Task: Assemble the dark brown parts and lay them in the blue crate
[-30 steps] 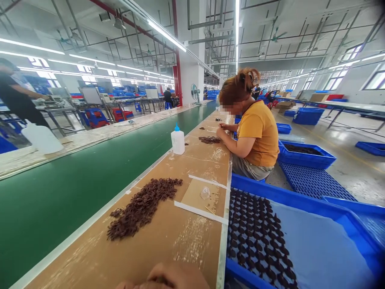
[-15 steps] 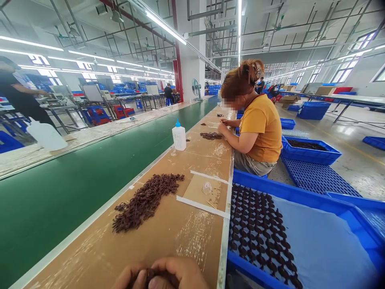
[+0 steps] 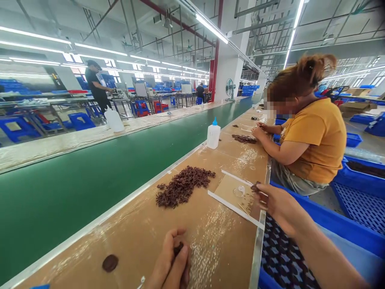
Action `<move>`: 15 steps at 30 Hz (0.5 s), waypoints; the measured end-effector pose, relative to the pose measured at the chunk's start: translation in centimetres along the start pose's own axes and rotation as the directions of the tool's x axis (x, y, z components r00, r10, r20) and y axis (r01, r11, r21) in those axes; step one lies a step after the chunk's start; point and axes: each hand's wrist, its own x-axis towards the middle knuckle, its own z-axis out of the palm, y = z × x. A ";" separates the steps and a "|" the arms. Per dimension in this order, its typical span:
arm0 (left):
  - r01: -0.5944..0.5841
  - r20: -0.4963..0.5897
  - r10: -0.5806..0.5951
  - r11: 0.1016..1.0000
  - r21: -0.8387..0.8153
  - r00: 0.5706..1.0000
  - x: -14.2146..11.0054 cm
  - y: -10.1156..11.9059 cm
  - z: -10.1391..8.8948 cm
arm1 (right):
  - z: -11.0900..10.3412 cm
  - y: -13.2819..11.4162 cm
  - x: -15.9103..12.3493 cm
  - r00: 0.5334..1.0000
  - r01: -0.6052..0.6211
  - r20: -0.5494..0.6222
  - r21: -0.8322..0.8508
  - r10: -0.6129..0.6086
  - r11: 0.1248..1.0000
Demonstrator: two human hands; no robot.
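Observation:
My left hand point(image 3: 172, 261) is low over the brown-covered bench, fingers curled round a small dark brown piece point(image 3: 178, 248), mostly hidden by the fingers. Out to the right, my right hand point(image 3: 275, 202) hovers by the bench edge beside a taped-down card point(image 3: 224, 188), pinching another dark brown piece point(image 3: 255, 187). On that card are a small clear cup point(image 3: 240, 191) and a thin wooden stick point(image 3: 243, 208). Beyond my left hand lies a heap of dark brown curly pieces point(image 3: 185, 186). A flat dark brown disc point(image 3: 110, 263) rests to its left.
A white bottle with a blue tip point(image 3: 213, 135) stands by the green conveyor belt point(image 3: 132, 164). A blue tray point(image 3: 343, 218) with rows of dark pieces sits right of the bench, below my right arm. A co-worker in an orange shirt point(image 3: 319, 128) sits ahead, hands on small pieces.
My hands, together at the bottom before, are now apart. The right one has moved forward and right with a brown piece. The view has turned left, and the dark disc now shows.

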 end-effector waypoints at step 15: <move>0.098 0.146 -0.115 0.988 0.119 0.983 -0.2 1.2 -1.2 | -1.1 0.8 6.5 0.990 -0.097 0.056 -0.403 0.130 0.910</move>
